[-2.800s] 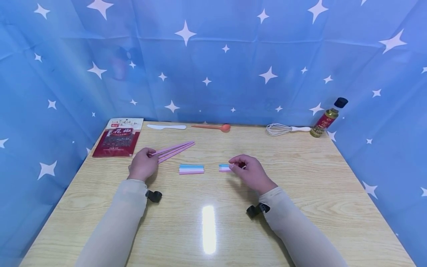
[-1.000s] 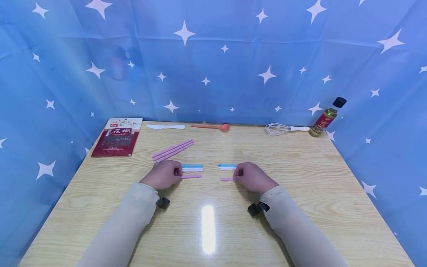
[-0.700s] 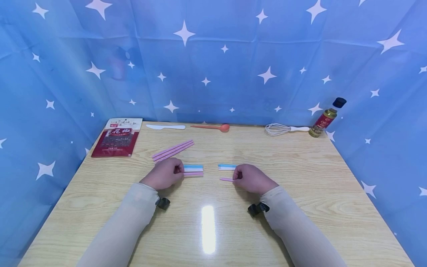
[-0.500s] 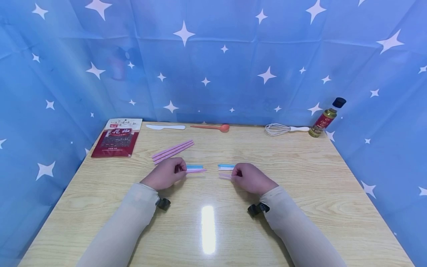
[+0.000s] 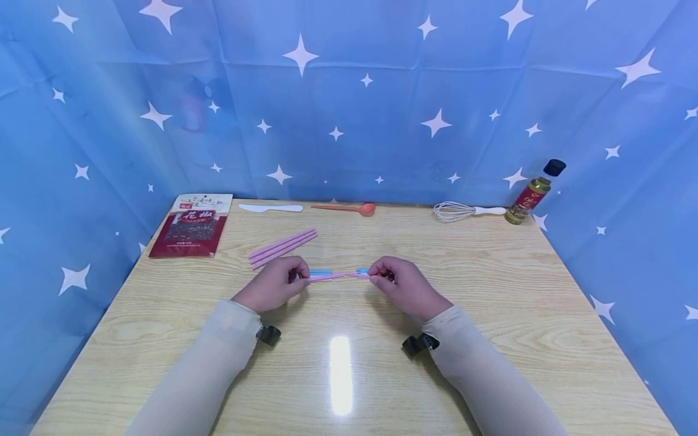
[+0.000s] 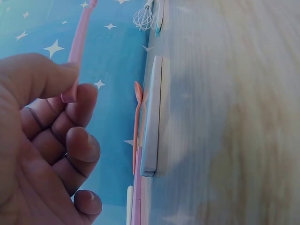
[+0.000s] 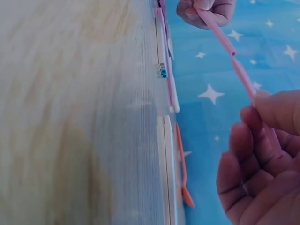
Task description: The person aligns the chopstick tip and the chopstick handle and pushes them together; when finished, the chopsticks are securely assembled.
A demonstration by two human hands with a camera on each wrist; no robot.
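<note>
My left hand (image 5: 300, 277) pinches a short pink stick piece (image 5: 327, 277) between thumb and fingers. My right hand (image 5: 377, 276) pinches a second pink piece (image 5: 358, 275). Both pieces are held just above the wooden table (image 5: 491, 290), and their free ends meet between the hands. The right wrist view shows the two pink pieces (image 7: 233, 54) end to end in a line, running from my right hand (image 7: 262, 136) to the other hand. In the left wrist view the thumb and fingers (image 6: 70, 93) grip the pink piece (image 6: 77, 47). Blue and white pieces (image 5: 320, 272) lie on the table just behind.
A pair of long pink sticks (image 5: 283, 245) lies left of centre. At the back stand a red spice packet (image 5: 191, 225), a white knife (image 5: 271, 208), an orange spoon (image 5: 349, 208), a whisk (image 5: 463, 211) and a bottle (image 5: 534, 192). Blue starred cloth surrounds the table.
Both hands have lifted their pink pieces off the table and moved inward and slightly away from me. The gap between the two pieces has closed; their ends now meet.
</note>
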